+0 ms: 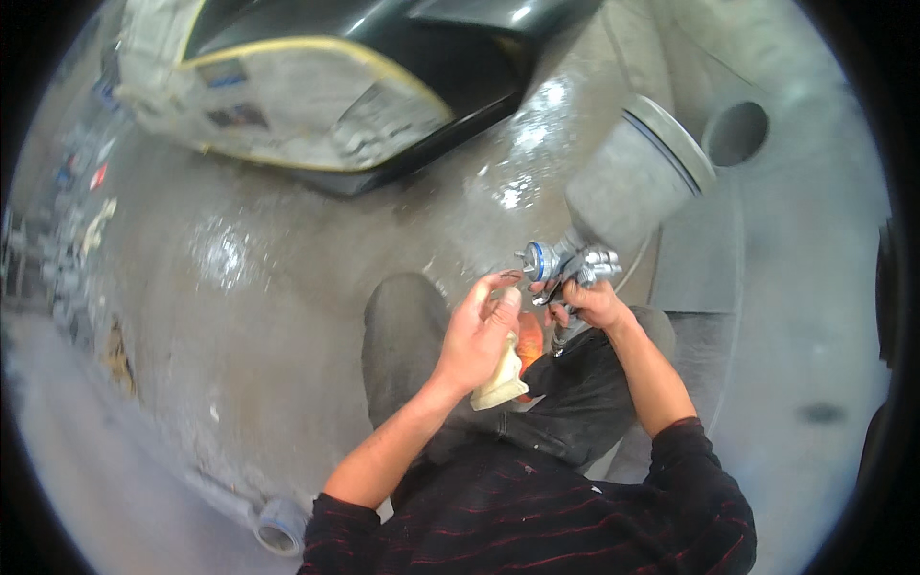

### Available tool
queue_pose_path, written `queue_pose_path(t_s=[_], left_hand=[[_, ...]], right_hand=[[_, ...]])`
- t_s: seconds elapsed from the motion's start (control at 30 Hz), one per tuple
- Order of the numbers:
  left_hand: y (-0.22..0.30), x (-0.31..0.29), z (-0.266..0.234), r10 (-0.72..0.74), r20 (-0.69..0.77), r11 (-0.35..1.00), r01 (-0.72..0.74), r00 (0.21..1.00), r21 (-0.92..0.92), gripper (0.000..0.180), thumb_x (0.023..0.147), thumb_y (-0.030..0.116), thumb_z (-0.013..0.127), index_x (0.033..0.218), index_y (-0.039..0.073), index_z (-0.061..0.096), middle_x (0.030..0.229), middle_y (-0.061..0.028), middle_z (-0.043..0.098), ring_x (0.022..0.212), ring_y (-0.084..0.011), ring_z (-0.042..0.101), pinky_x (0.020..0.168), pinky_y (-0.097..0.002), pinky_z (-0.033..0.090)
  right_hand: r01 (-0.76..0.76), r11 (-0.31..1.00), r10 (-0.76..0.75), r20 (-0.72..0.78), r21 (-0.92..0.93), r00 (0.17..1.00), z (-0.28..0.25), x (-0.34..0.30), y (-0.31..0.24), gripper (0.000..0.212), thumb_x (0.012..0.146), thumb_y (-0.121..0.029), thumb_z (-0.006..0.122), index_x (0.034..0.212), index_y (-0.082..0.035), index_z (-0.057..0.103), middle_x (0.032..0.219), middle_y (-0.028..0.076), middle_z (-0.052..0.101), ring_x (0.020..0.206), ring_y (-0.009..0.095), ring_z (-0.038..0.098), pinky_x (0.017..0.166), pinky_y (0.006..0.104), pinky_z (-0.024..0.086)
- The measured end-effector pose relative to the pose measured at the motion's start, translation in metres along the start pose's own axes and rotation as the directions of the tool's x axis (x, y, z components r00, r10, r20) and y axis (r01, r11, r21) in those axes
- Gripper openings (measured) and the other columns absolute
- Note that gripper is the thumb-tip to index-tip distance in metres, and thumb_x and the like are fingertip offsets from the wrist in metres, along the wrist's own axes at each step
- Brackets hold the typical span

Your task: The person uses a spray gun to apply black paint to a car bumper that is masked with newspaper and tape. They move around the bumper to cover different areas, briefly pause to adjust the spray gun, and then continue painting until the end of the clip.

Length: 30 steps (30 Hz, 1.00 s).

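My right hand (pixel 596 303) is wrapped round the handle of a silver spray gun (pixel 579 264), tilted with its nozzle to the left. A blue ring circles the nozzle, and a large grey paint cup (pixel 628 182) with a round lid sits on top of the gun. In my left hand (pixel 474 337) a cream-coloured cloth (pixel 500 383) is bunched against the palm and hangs below. The left thumb and fingertips come close to the nozzle; whether they touch it I cannot tell. Something orange (pixel 530 340) shows behind the cloth, partly hidden.
A glossy black vehicle part (pixel 460 67), with masking paper (pixel 307 105) edged in yellow tape, stands ahead at the left. The grey floor (pixel 240 316) shines wet. A round opening (pixel 736 134) is at the right, a pipe end (pixel 280 527) at lower left. Litter lies far left.
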State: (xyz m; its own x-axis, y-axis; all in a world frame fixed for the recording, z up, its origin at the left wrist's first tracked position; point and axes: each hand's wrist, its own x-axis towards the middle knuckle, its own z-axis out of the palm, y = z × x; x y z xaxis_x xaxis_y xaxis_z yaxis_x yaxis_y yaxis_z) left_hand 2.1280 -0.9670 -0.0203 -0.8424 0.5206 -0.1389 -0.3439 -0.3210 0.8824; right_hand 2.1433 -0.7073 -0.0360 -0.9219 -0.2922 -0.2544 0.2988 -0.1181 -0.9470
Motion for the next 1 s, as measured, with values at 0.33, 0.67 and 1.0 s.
queue_pose_path(t_s=[0.33,0.67,1.0], left_hand=[[0.026,0.061,0.106,0.176,0.128,0.967,-0.196,0.976,0.163,0.07,0.098,0.019,0.076,0.154,-0.009,0.043,0.068,0.0078,0.051,0.066,-0.0006,0.045,0.061,-0.0191,0.039],[0.011,0.074,0.155,0.182,0.295,0.938,-0.255,0.938,0.234,0.08,0.093,0.023,0.081,0.155,-0.009,0.04,0.067,-0.0004,0.055,0.067,-0.0066,0.053,0.064,-0.0249,0.048],[0.02,0.087,0.228,0.625,0.187,0.558,-0.601,0.758,0.573,0.086,0.095,0.052,0.069,0.149,-0.011,0.045,0.101,-0.0167,0.069,0.072,-0.035,0.072,0.057,-0.0427,0.055]], right_hand=[[0.14,0.933,-0.24,0.281,0.333,0.929,-0.111,-0.026,-0.028,0.071,0.103,-0.058,0.048,0.122,0.009,0.062,0.064,0.017,0.058,0.049,0.029,0.053,0.063,0.051,0.052],[0.424,0.787,-0.584,0.32,0.448,0.746,-0.145,-0.053,-0.043,0.062,0.102,-0.057,0.057,0.119,0.0,0.072,0.068,0.012,0.061,0.045,0.018,0.052,0.057,0.0441,0.055],[0.583,0.785,-0.51,-0.314,0.211,0.801,-0.144,-0.081,-0.018,0.062,0.09,-0.051,0.074,0.108,0.007,0.07,0.1,0.016,0.069,0.076,0.023,0.068,0.066,0.0331,0.057]])
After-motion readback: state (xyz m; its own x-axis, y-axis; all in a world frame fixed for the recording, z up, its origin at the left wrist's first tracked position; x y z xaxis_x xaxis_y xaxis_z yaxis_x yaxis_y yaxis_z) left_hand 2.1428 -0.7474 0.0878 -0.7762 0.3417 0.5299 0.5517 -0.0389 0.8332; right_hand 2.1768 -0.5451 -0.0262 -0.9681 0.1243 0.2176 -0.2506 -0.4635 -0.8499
